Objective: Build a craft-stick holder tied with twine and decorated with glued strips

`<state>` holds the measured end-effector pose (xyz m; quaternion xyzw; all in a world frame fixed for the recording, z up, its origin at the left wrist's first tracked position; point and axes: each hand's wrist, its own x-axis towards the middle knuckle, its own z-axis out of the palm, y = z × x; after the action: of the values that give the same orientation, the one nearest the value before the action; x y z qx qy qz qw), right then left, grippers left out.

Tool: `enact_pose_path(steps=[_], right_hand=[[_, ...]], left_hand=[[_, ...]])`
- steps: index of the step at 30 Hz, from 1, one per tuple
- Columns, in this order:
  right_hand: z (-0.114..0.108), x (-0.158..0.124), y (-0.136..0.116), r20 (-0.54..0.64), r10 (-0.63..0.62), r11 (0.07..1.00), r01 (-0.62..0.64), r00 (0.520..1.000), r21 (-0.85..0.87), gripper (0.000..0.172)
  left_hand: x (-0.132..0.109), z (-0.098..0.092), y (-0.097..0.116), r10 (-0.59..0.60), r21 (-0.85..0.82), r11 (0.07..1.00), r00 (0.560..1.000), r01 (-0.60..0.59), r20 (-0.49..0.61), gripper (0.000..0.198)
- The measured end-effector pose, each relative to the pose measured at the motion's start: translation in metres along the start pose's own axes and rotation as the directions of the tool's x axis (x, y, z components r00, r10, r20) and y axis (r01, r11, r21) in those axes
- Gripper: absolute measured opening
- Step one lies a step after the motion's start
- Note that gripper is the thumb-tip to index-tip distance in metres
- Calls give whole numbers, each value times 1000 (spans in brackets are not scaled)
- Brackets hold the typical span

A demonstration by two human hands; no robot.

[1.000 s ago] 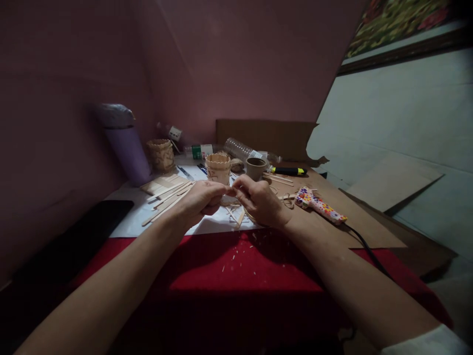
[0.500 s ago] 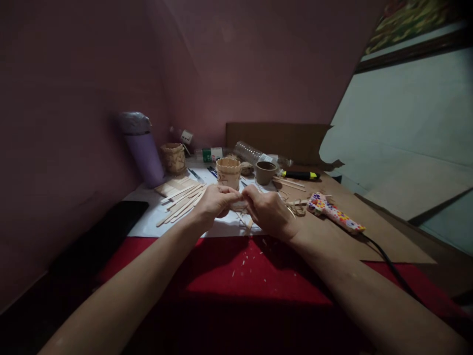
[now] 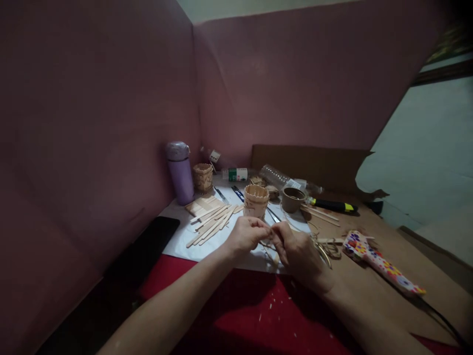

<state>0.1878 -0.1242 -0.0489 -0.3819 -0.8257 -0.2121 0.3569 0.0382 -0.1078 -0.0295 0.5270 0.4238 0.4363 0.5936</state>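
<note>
My left hand (image 3: 247, 235) and my right hand (image 3: 300, 253) meet fingertip to fingertip over a white sheet (image 3: 177, 241), both pinched on a small thin piece that I cannot make out. Just behind them stands a small cup built of craft sticks (image 3: 255, 200). Loose craft sticks (image 3: 212, 223) lie fanned out to the left of my left hand. A loop of tan cord (image 3: 325, 251) lies beside my right hand.
A purple flask (image 3: 179, 172), a woven cup (image 3: 203, 177), a brown tape roll (image 3: 292, 199), a yellow-black cutter (image 3: 332, 205) and a plastic bottle (image 3: 281, 176) stand at the back. A patterned glue gun (image 3: 380, 264) with its cord lies right. A dark phone (image 3: 140, 251) lies left on red cloth (image 3: 258, 315).
The camera has swung up and to the left, so everything sits lower and further right in view. My hands stay pinched together over the white sheet.
</note>
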Motion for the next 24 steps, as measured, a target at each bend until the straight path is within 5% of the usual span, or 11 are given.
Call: enact_pose_path(steps=[14,24], right_hand=[[-9,4,-5,-35,48,995,-45,998,90,29],[0,-7,8,-20,25,997,-23,999,77,29]], left_hand=[[-3,1,2,-77,-51,996,997,76,-10,12],[-2,0,-17,126,265,958,990,-105,-64,20]])
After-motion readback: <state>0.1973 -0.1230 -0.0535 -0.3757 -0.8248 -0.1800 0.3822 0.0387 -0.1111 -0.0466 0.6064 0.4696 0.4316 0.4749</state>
